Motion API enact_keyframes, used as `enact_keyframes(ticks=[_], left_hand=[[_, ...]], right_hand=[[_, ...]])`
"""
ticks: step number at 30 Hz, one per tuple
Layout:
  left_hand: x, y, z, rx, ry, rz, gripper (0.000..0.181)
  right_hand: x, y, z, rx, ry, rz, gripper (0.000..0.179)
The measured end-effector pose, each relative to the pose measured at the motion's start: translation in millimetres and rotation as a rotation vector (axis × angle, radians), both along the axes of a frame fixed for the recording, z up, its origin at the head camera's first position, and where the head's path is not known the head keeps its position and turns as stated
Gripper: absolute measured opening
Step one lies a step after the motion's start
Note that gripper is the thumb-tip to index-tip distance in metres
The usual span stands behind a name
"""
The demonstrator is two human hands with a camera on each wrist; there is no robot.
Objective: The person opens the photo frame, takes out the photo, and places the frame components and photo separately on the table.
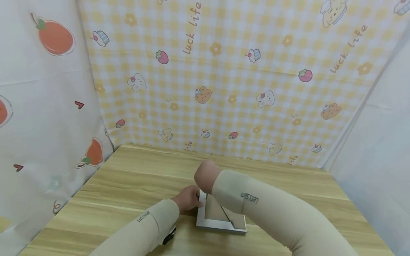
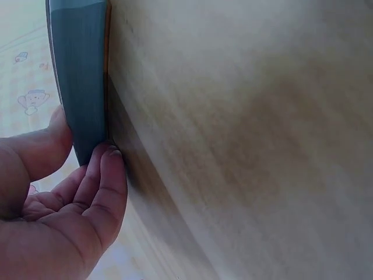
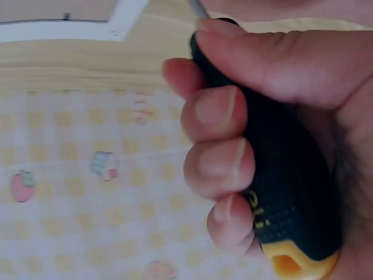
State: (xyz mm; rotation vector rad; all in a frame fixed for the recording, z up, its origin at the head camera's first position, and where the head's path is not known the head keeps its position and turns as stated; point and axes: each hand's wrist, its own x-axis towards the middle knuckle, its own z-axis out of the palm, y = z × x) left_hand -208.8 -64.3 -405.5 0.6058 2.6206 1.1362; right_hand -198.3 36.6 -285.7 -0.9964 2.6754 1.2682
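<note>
Head view: we see a white frame [image 1: 221, 225] that seems to rest on the wooden table [image 1: 147, 163], though the right arm hides much of it; inside its border a brown panel [image 1: 217, 210] is crossed by a slanting dark line.
Left hand [image 1: 187, 199]: it pinches the frame's left edge; close up we find the thumb on one side of the grey-blue rim and the bent fingertips [image 2: 114, 160] on the other.
Right hand [image 1: 207, 176]: its fingers are curled tightly round what we take for a screwdriver [image 3: 285, 175], above the far part of the frame.
Handle: black with a yellow end; a grey shaft [image 3: 198, 8] shows beyond the thumb, its tip out of our sight.
Sleeves [image 1: 256, 192]: cream, with dark lettering near the cuffs.
Backdrop [image 1: 230, 78]: behind the table we see yellow-and-white checked cloth printed with strawberries, cupcakes and "luck life".
</note>
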Motion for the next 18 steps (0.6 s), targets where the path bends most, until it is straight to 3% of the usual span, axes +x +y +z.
enact_keyframes(ticks=[4,10,18], left_hand=[[1.6,0.1,-0.2,-0.031,-0.015,0.03,0.021],[2.6,3.2,1.2,-0.039,-0.025,0.061,0.02],[1.8,6.3,-0.2,-0.053,-0.004,0.089,0.024]], right_hand=[[-1.7,23.1,-1.4,-0.054,0.001,0.041,0.033],[-4.3,52.5,-5.7,-0.178,-0.094,-0.12,0.039],[7.7,77.6,4.0,-0.418,-0.222,-0.26,0.043]])
